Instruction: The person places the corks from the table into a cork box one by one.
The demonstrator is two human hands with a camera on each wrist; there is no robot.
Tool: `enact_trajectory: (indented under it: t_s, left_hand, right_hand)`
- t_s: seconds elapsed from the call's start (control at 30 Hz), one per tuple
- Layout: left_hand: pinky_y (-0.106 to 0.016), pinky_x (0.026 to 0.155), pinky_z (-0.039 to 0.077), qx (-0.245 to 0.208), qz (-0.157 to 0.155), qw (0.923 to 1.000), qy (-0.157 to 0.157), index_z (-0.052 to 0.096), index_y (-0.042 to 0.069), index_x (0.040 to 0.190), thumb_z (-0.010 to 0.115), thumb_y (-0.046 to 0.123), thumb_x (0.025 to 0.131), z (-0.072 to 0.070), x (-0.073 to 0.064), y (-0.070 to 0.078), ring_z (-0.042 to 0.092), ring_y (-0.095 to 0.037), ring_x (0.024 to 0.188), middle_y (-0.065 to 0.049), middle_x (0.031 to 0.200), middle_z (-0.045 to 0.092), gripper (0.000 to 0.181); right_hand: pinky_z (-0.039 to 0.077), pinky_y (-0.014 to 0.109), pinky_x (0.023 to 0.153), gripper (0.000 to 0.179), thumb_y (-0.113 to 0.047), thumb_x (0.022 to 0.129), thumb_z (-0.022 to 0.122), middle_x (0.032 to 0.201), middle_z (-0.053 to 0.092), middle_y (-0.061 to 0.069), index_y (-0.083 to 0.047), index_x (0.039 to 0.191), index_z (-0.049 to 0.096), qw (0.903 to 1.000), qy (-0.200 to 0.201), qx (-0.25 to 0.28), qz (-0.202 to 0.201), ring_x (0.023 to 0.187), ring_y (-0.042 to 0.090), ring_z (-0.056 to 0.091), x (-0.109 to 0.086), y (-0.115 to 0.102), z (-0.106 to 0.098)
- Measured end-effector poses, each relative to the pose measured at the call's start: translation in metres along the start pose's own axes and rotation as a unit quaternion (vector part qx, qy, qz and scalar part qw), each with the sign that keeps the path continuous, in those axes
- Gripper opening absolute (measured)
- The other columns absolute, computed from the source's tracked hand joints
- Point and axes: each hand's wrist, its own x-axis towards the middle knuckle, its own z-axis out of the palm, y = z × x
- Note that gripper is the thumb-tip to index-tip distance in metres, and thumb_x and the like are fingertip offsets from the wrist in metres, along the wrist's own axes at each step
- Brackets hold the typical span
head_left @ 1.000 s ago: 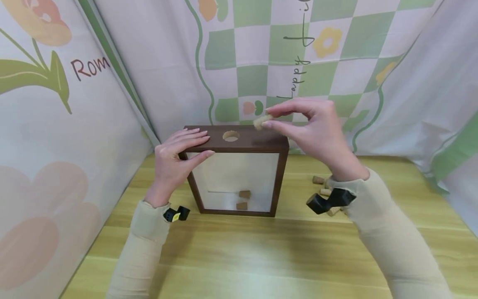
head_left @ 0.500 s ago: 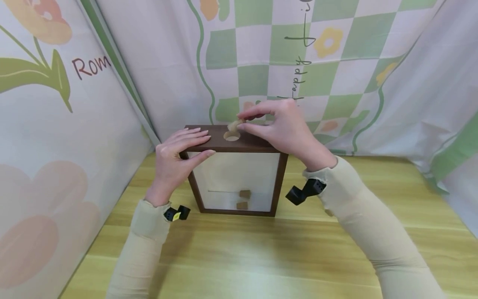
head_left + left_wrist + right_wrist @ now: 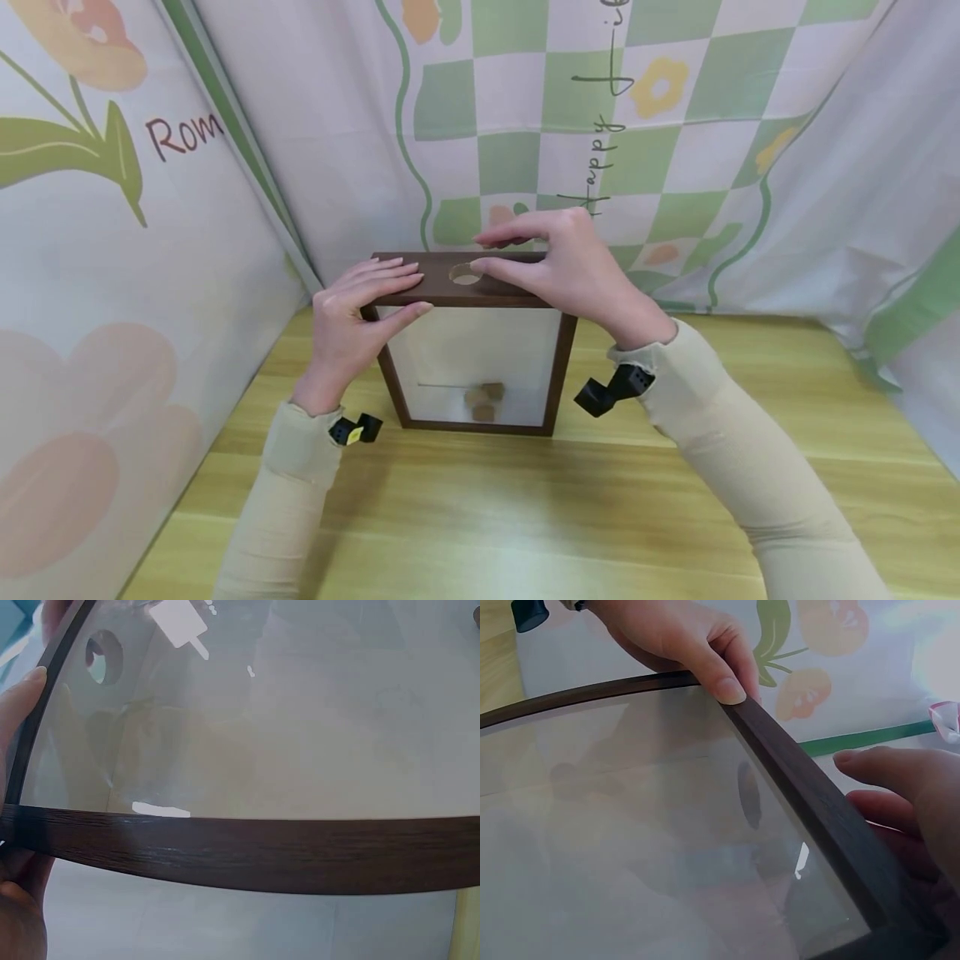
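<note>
A dark brown shadow box [image 3: 564,358] with a clear front stands upright on the table, with a round hole [image 3: 465,274] in its top. My left hand [image 3: 352,321] holds its upper left corner, fingers across the top and thumb at the front edge. My right hand [image 3: 573,262] is over the top's right part, thumb and fingers apart with nothing between them; the thumb tip is at the hole's edge. Behind the pane, near the bottom, are two corks [image 3: 484,412] and a blurred third one [image 3: 476,398]. In the right wrist view the left thumb [image 3: 730,691] presses the frame.
The box stands on a wood-grain table [image 3: 450,517]. A green-and-white checked curtain [image 3: 510,162] hangs close behind it, and a white printed panel [image 3: 150,292] rises along the left. Black cameras sit on both wrists. My right forearm [image 3: 742,467] covers part of the table's right side.
My right hand has moved left to the hole with a cork and let it go; it now appears blurred inside the box. The left hand has stayed in place.
</note>
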Motion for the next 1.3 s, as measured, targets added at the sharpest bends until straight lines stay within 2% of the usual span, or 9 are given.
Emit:
enact_trajectory:
  t_s: [0.2, 0.37, 0.53, 0.67, 0.83, 1.1, 1.3]
  left_hand:
    - [-0.041, 0.108, 0.046, 0.000, 0.002, 1.0000, -0.002, 0.080, 0.005, 0.110, 0.092, 0.008, 0.075, 0.000, 0.001, 0.000, 0.068, -0.026, 0.112, -0.006, 0.114, 0.075, 0.037]
    - [-0.041, 0.108, 0.046, 0.002, 0.002, 1.0000, -0.004, 0.080, 0.005, 0.110, 0.091, 0.007, 0.076, 0.000, 0.001, 0.000, 0.068, -0.026, 0.113, -0.006, 0.114, 0.074, 0.036]
    - [-0.041, 0.109, 0.046, 0.000, -0.002, 1.0000, -0.002, 0.080, 0.005, 0.110, 0.092, 0.007, 0.075, 0.001, 0.001, 0.000, 0.068, -0.027, 0.112, -0.005, 0.113, 0.075, 0.037]
    - [-0.041, 0.109, 0.046, 0.000, 0.002, 1.0000, -0.003, 0.080, 0.005, 0.110, 0.092, 0.009, 0.075, 0.000, 0.002, 0.000, 0.068, -0.026, 0.113, -0.006, 0.114, 0.074, 0.037]
    - [-0.042, 0.108, 0.046, -0.004, 0.005, 1.0000, 0.000, 0.080, 0.005, 0.109, 0.092, 0.010, 0.075, 0.000, 0.002, 0.000, 0.068, -0.025, 0.113, -0.006, 0.113, 0.074, 0.036]
    - [-0.042, 0.108, 0.046, 0.000, 0.006, 1.0000, -0.003, 0.080, 0.004, 0.110, 0.092, 0.007, 0.075, 0.000, 0.001, 0.000, 0.068, -0.027, 0.113, -0.007, 0.113, 0.075, 0.037]
    - [-0.041, 0.109, 0.046, -0.002, 0.000, 1.0000, -0.004, 0.080, 0.005, 0.110, 0.092, 0.008, 0.075, 0.000, 0.000, 0.000, 0.068, -0.026, 0.113, -0.006, 0.114, 0.074, 0.037]
  right_hand:
    - [0.059, 0.025, 0.083, 0.025, -0.028, 0.088, 0.084, 0.104, 0.076, -0.007, -0.016, 0.110, 0.081, 0.9991, 0.017, 0.015, 0.035, 0.099, 0.005, 0.069, -0.011, 0.002, -0.011]
    - [0.054, 0.023, 0.089, 0.023, -0.030, 0.087, 0.085, 0.103, 0.076, -0.012, -0.022, 0.109, 0.082, 0.9974, 0.039, 0.003, 0.060, 0.101, 0.005, 0.068, -0.022, 0.005, -0.023]
    - [0.049, 0.023, 0.092, 0.023, -0.031, 0.087, 0.085, 0.107, 0.075, -0.010, -0.026, 0.109, 0.082, 0.9914, 0.063, -0.007, 0.114, 0.105, 0.007, 0.066, -0.037, 0.005, -0.040]
    - [0.047, 0.020, 0.094, 0.026, -0.029, 0.087, 0.085, 0.112, 0.075, -0.005, -0.022, 0.111, 0.081, 0.9845, 0.079, 0.002, 0.156, 0.110, 0.007, 0.065, -0.051, 0.010, -0.053]
    - [0.047, 0.017, 0.094, 0.027, -0.023, 0.087, 0.085, 0.110, 0.076, -0.001, -0.015, 0.113, 0.081, 0.9796, 0.100, 0.002, 0.175, 0.104, 0.009, 0.067, -0.070, 0.024, -0.067]
    - [0.046, 0.014, 0.090, 0.035, -0.034, 0.089, 0.082, 0.116, 0.074, -0.005, -0.018, 0.120, 0.078, 0.9624, 0.091, -0.014, 0.256, 0.109, 0.005, 0.063, -0.107, 0.049, -0.087]
    - [0.044, 0.009, 0.082, 0.035, -0.037, 0.091, 0.080, 0.115, 0.074, -0.002, -0.018, 0.120, 0.078, 0.9542, 0.063, -0.047, 0.289, 0.103, 0.000, 0.062, -0.141, 0.072, -0.089]
